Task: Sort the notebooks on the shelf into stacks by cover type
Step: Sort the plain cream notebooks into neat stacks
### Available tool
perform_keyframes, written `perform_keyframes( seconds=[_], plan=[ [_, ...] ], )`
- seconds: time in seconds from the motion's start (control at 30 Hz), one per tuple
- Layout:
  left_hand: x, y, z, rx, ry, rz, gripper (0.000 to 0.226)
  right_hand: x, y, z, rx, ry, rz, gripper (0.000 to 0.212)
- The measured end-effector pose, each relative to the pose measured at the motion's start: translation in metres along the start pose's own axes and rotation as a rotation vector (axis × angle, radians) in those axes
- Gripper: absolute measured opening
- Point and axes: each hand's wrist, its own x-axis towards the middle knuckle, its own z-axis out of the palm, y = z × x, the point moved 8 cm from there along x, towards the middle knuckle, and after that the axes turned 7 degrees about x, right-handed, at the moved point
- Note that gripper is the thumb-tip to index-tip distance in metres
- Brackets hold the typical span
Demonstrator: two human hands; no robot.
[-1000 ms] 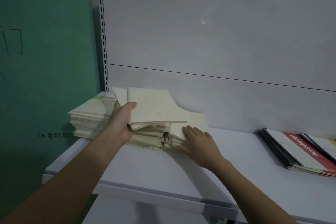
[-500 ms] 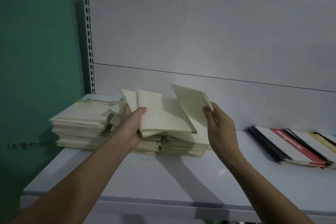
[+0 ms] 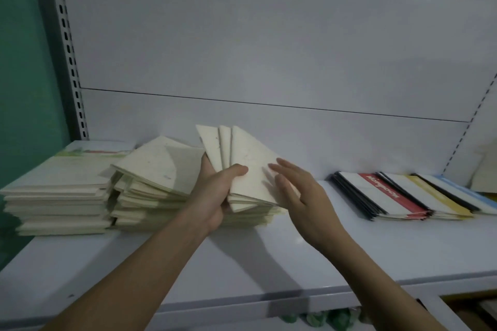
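**Gathering plain cream covers, mid-sort**

The shelf [image 3: 269, 263] carries a messy cream notebook pile [image 3: 150, 183] just beyond the left hand [image 3: 215, 196], and banded-cover notebooks [image 3: 390, 196] well to the right of both hands. The left hand grips a fan of cream notebooks [image 3: 242, 164]; the right hand [image 3: 301, 196] lies flat-fingered against them. Next, probably: square the fan, then set it down with its kind.

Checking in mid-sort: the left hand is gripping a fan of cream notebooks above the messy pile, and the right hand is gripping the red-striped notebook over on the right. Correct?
Not quite. In the head view the right hand is open beside the fan of cream notebooks, nowhere near the red-striped notebook, which lies untouched on the shelf. The left hand does grip the fan above the messy pile.
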Motion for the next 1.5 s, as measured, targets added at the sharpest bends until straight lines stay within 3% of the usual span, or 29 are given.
perform_keyframes(
  seconds=[0.07, 0.17, 0.23, 0.3, 0.43, 0.53, 0.7, 0.8, 0.97, 1.1, 1.2, 1.33, 1.43, 1.5],
  plan=[
    [0.002, -0.009, 0.021, 0.003, -0.013, -0.029, 0.047, -0.004, 0.034, -0.030, 0.088, 0.149, 0.211, 0.040],
    [-0.002, -0.026, 0.058, 0.055, -0.050, -0.043, 0.049, -0.021, 0.087, -0.042, 0.540, 0.079, 0.588, 0.038],
    [-0.005, -0.041, 0.083, 0.102, -0.078, -0.052, 0.053, -0.033, 0.111, -0.049, 0.780, 0.053, 0.723, 0.027],
    [-0.006, -0.060, 0.109, 0.146, -0.121, -0.099, 0.054, -0.040, 0.135, -0.066, 0.742, 0.064, 0.758, 0.021],
    [0.005, -0.109, 0.154, 0.280, -0.166, -0.225, 0.049, -0.042, 0.184, -0.101, 0.443, 0.062, 0.755, 0.021],
    [0.031, -0.135, 0.167, 0.451, -0.081, -0.221, 0.056, -0.020, 0.208, -0.108, 0.227, 0.008, 0.643, 0.040],
    [0.078, -0.160, 0.167, 1.135, 0.080, -0.250, 0.075, 0.021, 0.241, -0.083, -0.068, -0.100, 0.566, 0.051],
    [0.087, -0.159, 0.166, 1.354, 0.167, -0.160, 0.056, 0.026, 0.254, -0.077, -0.185, -0.072, 0.457, 0.044],
    [0.101, -0.166, 0.149, 1.332, 0.192, -0.115, 0.041, 0.024, 0.262, -0.072, -0.271, -0.078, 0.328, 0.041],
    [0.090, -0.161, 0.158, 0.997, 0.120, -0.051, 0.028, 0.022, 0.268, -0.068, -0.254, -0.110, 0.318, 0.049],
    [0.091, -0.161, 0.160, 0.851, 0.032, -0.036, 0.057, 0.024, 0.270, -0.068, -0.249, -0.110, 0.325, 0.044],
    [0.094, -0.160, 0.159, 0.732, -0.021, -0.010, 0.068, 0.029, 0.273, -0.065, -0.279, -0.081, 0.329, 0.042],
    [0.091, -0.160, 0.164, 0.763, -0.078, -0.021, 0.067, 0.026, 0.267, -0.067, -0.236, -0.061, 0.312, 0.041],
    [0.086, -0.163, 0.168, 0.896, -0.158, -0.016, 0.081, 0.021, 0.262, -0.071, -0.234, -0.074, 0.312, 0.040]
  ],
)
